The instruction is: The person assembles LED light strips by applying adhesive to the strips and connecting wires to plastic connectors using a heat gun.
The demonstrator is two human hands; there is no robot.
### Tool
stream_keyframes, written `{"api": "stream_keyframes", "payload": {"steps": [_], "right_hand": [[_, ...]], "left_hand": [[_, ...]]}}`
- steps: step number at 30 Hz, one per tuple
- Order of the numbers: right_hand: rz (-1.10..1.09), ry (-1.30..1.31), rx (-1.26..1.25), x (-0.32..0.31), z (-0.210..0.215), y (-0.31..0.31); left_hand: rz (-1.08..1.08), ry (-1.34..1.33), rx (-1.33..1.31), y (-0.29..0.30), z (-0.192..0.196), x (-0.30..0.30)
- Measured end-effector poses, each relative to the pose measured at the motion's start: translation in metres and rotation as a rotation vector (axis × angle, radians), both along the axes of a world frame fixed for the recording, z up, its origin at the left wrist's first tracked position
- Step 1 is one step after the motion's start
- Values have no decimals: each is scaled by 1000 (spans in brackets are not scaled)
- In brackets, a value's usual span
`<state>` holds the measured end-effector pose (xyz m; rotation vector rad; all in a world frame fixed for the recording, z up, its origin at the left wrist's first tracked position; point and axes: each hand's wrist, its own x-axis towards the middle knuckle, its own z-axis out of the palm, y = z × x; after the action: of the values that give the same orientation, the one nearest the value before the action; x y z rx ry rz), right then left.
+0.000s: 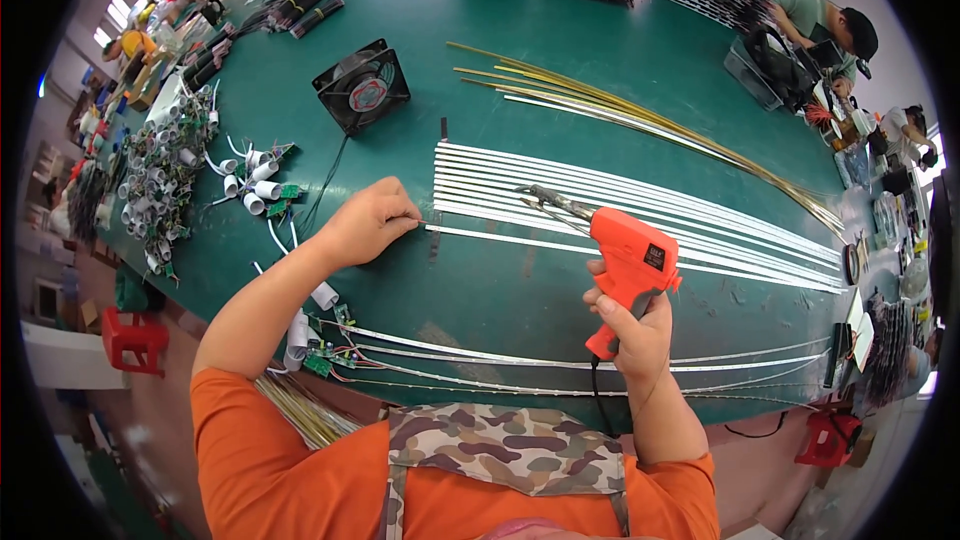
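Note:
My right hand is wrapped round the grip of an orange-red soldering gun. The gun's dark metal tip reaches leftward over a row of narrow white LED strips laid side by side on the green table. With fingertips pinched together, my left hand is at the left end of the nearest strip in the row, slightly apart from the others. Whatever those fingertips pinch is too small and covered to make out.
A black fan stands behind my left hand. White-tubed green circuit boards and a larger pile lie leftward. Yellowish strips lie beyond the row; wired strips run along the near edge. A co-worker sits far right.

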<state>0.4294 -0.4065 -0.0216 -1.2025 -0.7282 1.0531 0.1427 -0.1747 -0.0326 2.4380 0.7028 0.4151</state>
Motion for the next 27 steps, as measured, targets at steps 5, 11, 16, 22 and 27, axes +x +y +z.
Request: {"api": "stream_keyframes", "payload": {"steps": [5, 11, 16, 22, 27], "right_hand": [[8, -16, -40, -2, -1, 1], [10, -23, -40, -5, -4, 3], [11, -43, -52, -6, -4, 5], [-18, -16, -4, -9, 4, 9], [65, -17, -19, -22, 8, 15]], "left_hand": [[-8, 18, 130, -6, 1, -1], [-72, -14, 101, -4, -11, 5], [-60, 58, 263, 3, 6, -4], [-92, 27, 779, 7, 57, -10], [-117, 7, 395, 1, -9, -15]]}}
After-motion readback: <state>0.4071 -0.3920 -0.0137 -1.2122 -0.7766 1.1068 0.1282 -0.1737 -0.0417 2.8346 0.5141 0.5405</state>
